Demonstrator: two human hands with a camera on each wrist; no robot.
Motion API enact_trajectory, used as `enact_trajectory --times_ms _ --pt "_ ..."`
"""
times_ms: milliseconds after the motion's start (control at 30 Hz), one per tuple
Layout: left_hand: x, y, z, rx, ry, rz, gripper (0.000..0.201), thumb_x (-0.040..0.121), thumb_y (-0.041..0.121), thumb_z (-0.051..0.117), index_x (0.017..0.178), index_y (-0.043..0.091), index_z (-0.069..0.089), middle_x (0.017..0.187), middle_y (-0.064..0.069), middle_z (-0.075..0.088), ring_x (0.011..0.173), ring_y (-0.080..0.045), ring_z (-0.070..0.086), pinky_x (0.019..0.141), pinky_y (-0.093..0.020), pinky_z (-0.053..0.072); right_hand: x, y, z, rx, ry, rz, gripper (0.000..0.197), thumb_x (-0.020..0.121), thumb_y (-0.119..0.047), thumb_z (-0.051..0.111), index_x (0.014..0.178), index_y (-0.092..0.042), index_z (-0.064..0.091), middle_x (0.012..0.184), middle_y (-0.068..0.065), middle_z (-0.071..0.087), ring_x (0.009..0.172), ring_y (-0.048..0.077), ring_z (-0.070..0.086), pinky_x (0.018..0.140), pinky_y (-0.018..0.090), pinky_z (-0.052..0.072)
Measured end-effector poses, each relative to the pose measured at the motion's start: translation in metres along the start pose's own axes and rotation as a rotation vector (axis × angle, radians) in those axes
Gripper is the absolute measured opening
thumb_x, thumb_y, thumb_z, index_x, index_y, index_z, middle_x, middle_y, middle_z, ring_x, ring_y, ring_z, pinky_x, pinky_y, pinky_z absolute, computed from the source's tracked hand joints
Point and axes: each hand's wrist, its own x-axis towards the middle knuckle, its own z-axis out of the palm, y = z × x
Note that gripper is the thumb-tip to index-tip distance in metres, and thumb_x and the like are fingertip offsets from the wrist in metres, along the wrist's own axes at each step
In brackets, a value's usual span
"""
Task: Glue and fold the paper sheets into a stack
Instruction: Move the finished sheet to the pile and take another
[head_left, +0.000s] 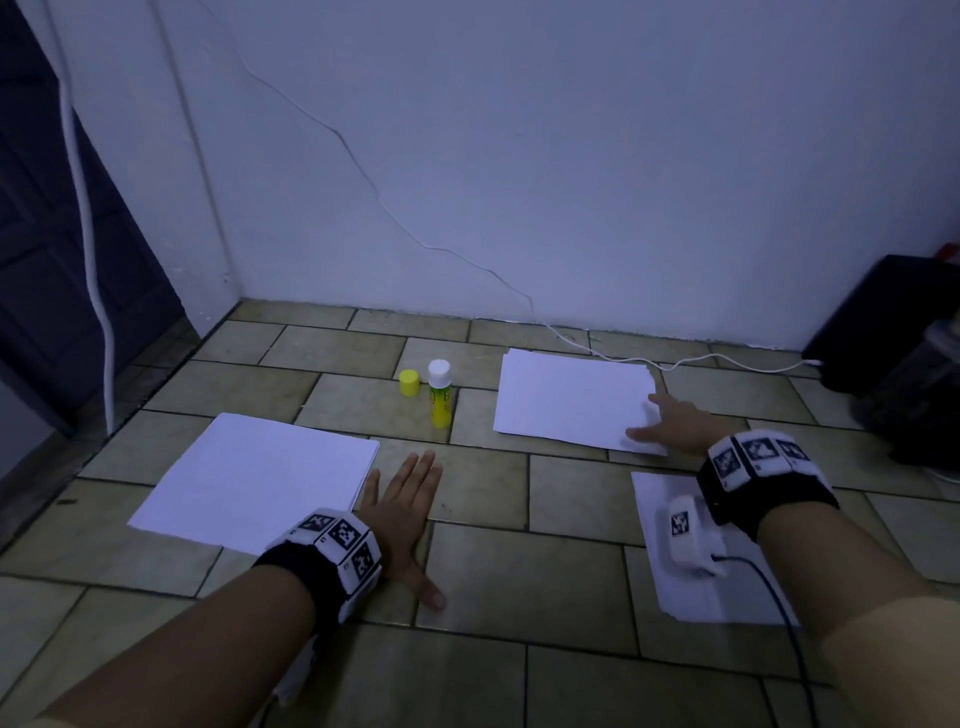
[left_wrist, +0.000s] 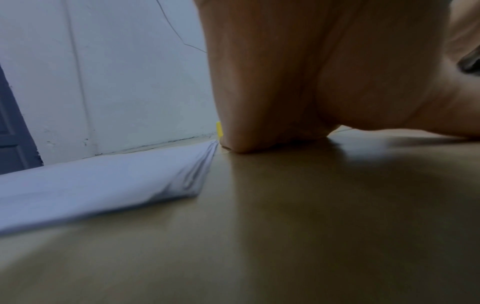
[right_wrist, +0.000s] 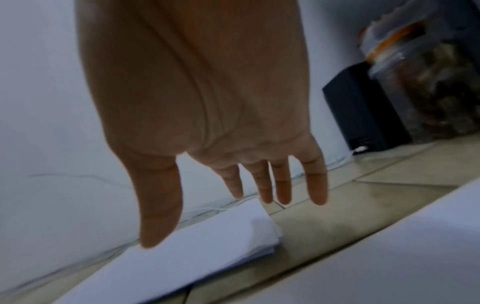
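Three lots of white paper lie on the tiled floor. A stack (head_left: 260, 478) lies at the left, a second stack (head_left: 571, 405) at the back right, and folded sheets (head_left: 670, 587) lie under my right forearm. A yellow glue stick (head_left: 440, 395) stands uncapped between the stacks, its yellow cap (head_left: 409, 383) beside it. My left hand (head_left: 405, 514) lies flat on the floor, fingers straight, just right of the left stack (left_wrist: 103, 185). My right hand (head_left: 670, 423) hovers with straight fingers (right_wrist: 283, 185) over the near right corner of the back stack (right_wrist: 182, 257), thumb at the paper.
A white cable (head_left: 675, 364) runs along the floor behind the back stack to a black box (head_left: 883, 312) at the right wall. A clear jar (right_wrist: 428, 92) stands next to that box. A dark door (head_left: 52, 260) is at the left.
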Motion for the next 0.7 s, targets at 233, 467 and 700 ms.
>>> enact_trajectory --times_ms 233,467,700 --pt "-0.002 0.006 -0.004 0.038 -0.002 -0.034 0.148 0.061 0.070 0.073 0.144 0.007 -0.031 0.150 -0.008 -0.040 0.140 -0.023 -0.034 0.113 -0.053 -0.016 -0.079 0.015 0.034 -0.182 -0.179 0.033 0.141 0.060 -0.075 0.067 0.149 -0.007 -0.020 0.154 0.017 -0.027 0.145 0.038 -0.012 0.118 0.047 0.013" --pt "0.002 0.011 -0.008 0.076 -0.020 -0.089 0.149 0.062 0.069 0.074 0.143 0.001 -0.031 0.150 -0.016 -0.038 0.141 -0.029 -0.030 0.117 -0.051 -0.010 -0.113 0.014 0.065 -0.271 -0.326 0.110 0.150 0.058 -0.073 0.071 0.142 -0.003 -0.032 0.150 0.019 -0.035 0.140 0.044 -0.021 0.117 0.055 0.011" --pt "-0.008 0.015 -0.023 -0.016 -0.029 -0.061 0.131 0.073 0.054 0.075 0.150 0.002 -0.017 0.157 -0.016 -0.024 0.147 -0.029 -0.016 0.121 -0.044 0.004 -0.128 0.004 0.071 -0.407 -0.219 0.105 0.140 0.068 -0.062 0.073 0.143 0.007 -0.022 0.153 0.026 -0.021 0.142 0.045 -0.014 0.115 0.053 0.003"
